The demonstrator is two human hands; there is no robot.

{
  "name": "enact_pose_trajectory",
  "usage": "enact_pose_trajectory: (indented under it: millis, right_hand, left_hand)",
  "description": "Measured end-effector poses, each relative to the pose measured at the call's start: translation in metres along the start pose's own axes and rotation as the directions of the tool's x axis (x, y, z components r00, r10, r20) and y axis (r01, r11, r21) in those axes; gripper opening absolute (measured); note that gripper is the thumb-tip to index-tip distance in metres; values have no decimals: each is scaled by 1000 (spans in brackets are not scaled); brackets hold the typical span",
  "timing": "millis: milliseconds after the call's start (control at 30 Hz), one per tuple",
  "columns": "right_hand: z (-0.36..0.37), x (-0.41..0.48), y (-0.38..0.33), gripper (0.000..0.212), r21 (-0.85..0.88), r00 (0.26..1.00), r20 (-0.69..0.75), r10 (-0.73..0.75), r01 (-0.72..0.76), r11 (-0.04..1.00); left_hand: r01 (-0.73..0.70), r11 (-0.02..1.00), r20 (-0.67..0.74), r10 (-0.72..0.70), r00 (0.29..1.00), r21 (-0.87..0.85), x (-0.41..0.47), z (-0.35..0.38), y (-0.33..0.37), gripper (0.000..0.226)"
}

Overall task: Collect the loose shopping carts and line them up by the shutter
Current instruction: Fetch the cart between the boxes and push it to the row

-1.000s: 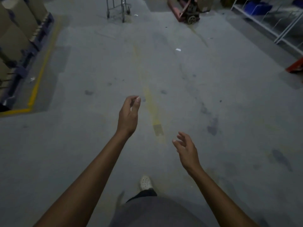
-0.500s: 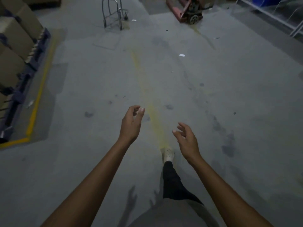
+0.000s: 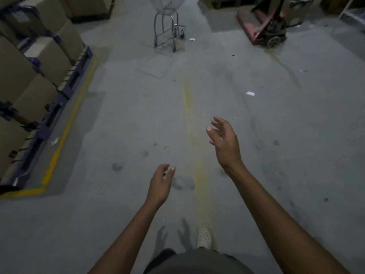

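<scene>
Head view is showing boxes (image 3: 39,56) at ten o'clock, the left grip (image 3: 160,184) hanging loosely curled and empty, the shopping cart (image 3: 167,30) standing well ahead at twelve o'clock, the right grip (image 3: 223,143) spreading empty. A careless push is likely risking a knock against the pallet jack (image 3: 264,30) at one o'clock.

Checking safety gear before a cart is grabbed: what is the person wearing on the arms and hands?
Nothing: the left hand and right hand are ungloved, with no watch or bands visible, and both forearms are bare to the frame edge, no sleeves. Lower down show a grey garment and a white perforated shoe.
</scene>
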State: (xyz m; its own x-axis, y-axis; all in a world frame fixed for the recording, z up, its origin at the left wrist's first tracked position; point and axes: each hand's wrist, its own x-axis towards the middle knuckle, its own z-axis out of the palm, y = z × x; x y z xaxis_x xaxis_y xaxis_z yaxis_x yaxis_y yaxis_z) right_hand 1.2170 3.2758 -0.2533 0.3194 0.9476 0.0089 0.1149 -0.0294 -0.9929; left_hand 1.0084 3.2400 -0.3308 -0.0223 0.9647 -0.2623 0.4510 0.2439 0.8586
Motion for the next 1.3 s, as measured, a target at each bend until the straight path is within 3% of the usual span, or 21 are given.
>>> enact_pose_trajectory:
  millis: [167, 300, 533, 700, 867, 1000, 1200, 1300]
  right_hand:
    - [18, 82, 40, 64, -58, 992, 52, 115, -112, 992]
    - [35, 141, 81, 43, -153, 977, 78, 196, -183, 971]
    - [87, 289, 139, 48, -295, 953, 64, 297, -266, 918]
    - [134, 432, 117, 44, -294, 952, 53, 301, -273, 916]
    - [185, 584, 47, 36, -139, 989, 40, 144, -137, 981]
    - [219, 696, -19, 58, -43, 1000, 11, -6, 6, 999]
    - [255, 857, -57, 58, 26, 984, 40, -173, 172, 985]
    - [270, 939, -45, 58, 29, 984, 52, -170, 168, 985]
  left_hand:
    - [-164, 976, -154, 141, 978, -147, 126, -23, 93, 30]
    - [-309, 929, -232, 260, 937, -205, 232, -48, 159, 34]
    - [-428, 874, -300, 355, 885, -229, 430, -81, 229, 38]
    - [-344, 904, -257, 279, 925, -256, 564, -87, 243, 38]
    - [-219, 946, -160, 184, 970, -240, 657, -80, 231, 39]
    - [-111, 978, -106, 93, 990, -179, 721, -65, 209, 29]
    - [71, 993, -6, -71, 997, -96, 833, -43, 187, 32]
    - [122, 990, 11, -121, 993, -73, 908, -35, 203, 33]
